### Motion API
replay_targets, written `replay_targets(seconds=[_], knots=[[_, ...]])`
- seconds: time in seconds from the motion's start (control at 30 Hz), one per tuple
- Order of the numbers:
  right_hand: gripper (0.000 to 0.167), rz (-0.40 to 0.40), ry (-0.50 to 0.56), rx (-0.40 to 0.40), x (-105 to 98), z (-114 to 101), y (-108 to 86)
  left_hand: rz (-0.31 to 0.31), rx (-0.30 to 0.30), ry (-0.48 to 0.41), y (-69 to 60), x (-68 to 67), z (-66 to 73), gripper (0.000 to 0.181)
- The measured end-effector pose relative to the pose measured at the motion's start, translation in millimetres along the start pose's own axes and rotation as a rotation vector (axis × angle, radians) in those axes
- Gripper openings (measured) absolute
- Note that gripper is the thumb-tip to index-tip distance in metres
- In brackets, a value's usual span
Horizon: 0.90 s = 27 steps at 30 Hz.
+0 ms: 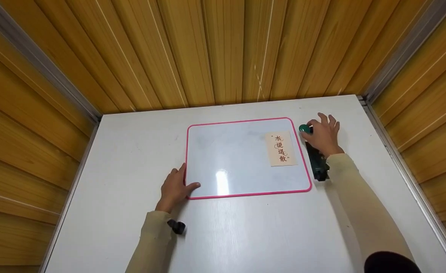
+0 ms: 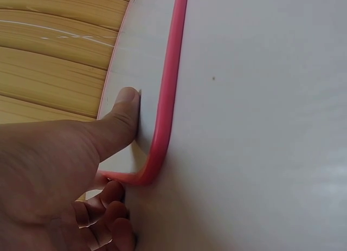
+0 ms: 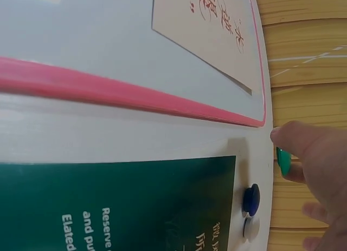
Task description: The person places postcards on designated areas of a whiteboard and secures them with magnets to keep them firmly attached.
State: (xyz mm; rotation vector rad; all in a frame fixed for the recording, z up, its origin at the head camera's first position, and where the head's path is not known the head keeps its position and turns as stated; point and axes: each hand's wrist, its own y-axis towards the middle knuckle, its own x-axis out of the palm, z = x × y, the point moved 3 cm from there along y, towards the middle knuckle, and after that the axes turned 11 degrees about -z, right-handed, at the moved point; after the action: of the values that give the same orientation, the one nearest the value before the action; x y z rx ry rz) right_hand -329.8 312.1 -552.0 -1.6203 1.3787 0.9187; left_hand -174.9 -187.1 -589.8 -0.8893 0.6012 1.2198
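Note:
A whiteboard with a pink frame (image 1: 245,159) lies on the white table. My left hand (image 1: 175,189) holds its near left corner. The left wrist view shows the thumb (image 2: 126,107) on the board's face and the other fingers bent at the frame's outer side. Off the board's far right corner, my right hand (image 1: 324,135) pinches a round green magnet (image 3: 283,161) between thumb and finger, raised above the table. A cream paper card (image 1: 281,148) with brown brush-style characters lies on the board's right part.
Right of the board, partly under my right forearm, is a dark green printed card (image 3: 119,207). A blue round magnet (image 3: 251,200) and a white one (image 3: 251,228) stand by its far edge. Wood-look panel walls (image 1: 223,53) border the table's (image 1: 132,151) back and sides.

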Motion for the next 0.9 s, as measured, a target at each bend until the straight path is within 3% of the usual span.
replay_targets(seconds=[0.43,0.9], knots=[[0.046,0.042,0.002,-0.06,-2.9,-7.4,-0.6,0.004,0.014,0.004,-0.9,0.9,-0.6,0.097],[0.045,0.025,0.024,-0.051,0.6,-22.1,5.7,0.012,0.003,-0.019,-1.8,-0.3,-0.5,0.097]])
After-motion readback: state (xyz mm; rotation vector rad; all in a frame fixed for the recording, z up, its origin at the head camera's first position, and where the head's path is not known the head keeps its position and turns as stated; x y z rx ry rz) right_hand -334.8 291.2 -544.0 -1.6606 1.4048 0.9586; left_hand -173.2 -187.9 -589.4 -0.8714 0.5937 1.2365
